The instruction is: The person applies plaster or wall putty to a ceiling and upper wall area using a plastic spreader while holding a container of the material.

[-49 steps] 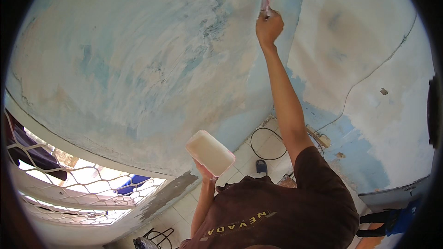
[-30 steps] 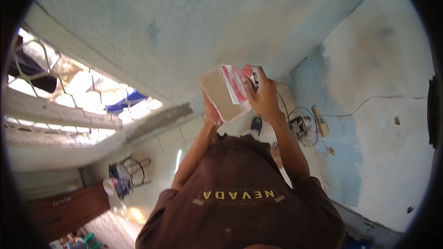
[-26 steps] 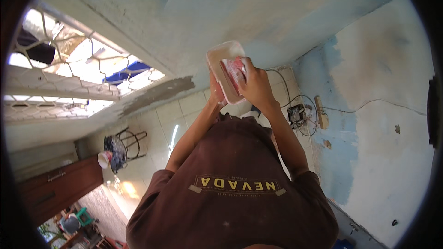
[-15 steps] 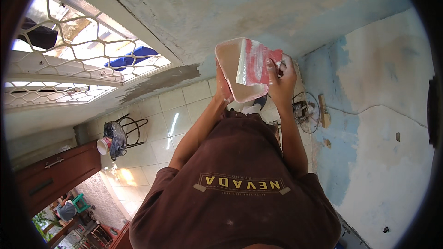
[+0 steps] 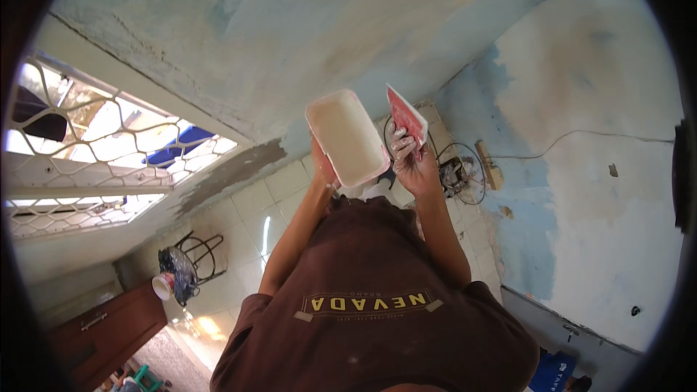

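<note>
My left hand [image 5: 322, 165] grips a shallow rectangular plastic tub [image 5: 348, 138] by its left side; an off-white paste coats its inside. Just to the right, my right hand [image 5: 411, 160] is closed on a red flat putty scraper [image 5: 407, 114], tilted with its pale edge up and to the right. White smears cover the right fingers. Scraper and tub are apart, with a small gap between them.
A patchy blue and beige wall [image 5: 290, 36] rises ahead, and another wall [image 5: 602, 196] stands at right with a cable. At left are a grilled window [image 5: 109, 131], a stool [image 5: 200, 258] with a black bag, a white bucket [image 5: 163, 287] and a brown door [image 5: 109, 334].
The scraper has left the tub's rim and moved down and right, turning edge-up. The tub has shifted slightly left and down, its inside now more exposed. My view has turned a little.
</note>
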Action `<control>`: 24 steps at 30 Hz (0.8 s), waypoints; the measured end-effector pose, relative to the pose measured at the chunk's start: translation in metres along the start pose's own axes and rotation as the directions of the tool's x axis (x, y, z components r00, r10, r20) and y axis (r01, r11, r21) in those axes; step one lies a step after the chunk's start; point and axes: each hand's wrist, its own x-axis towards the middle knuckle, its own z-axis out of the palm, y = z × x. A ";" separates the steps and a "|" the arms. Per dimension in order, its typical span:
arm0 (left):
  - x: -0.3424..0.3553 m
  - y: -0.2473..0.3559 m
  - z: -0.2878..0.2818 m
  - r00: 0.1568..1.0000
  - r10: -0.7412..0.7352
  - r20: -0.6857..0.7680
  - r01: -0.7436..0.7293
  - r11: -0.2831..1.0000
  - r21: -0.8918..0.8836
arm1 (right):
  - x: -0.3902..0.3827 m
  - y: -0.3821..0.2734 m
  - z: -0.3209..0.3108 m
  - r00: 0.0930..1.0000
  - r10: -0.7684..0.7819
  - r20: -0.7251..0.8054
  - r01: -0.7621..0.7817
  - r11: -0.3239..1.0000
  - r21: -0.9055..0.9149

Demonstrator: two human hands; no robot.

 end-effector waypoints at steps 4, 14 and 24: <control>0.005 -0.007 0.021 0.995 0.043 0.087 -0.043 0.999 0.001 | 0.012 -0.039 0.056 0.849 -0.513 0.123 0.495 0.693 -0.525; -0.011 0.006 0.027 0.987 0.115 0.109 -0.129 0.983 0.129 | 0.138 -0.051 0.327 -0.293 0.059 0.954 0.006 -0.998 0.064; -0.022 0.018 0.009 0.977 0.201 0.067 -0.209 0.968 0.136 | 0.150 0.119 0.178 0.208 0.272 0.940 0.518 -0.845 0.130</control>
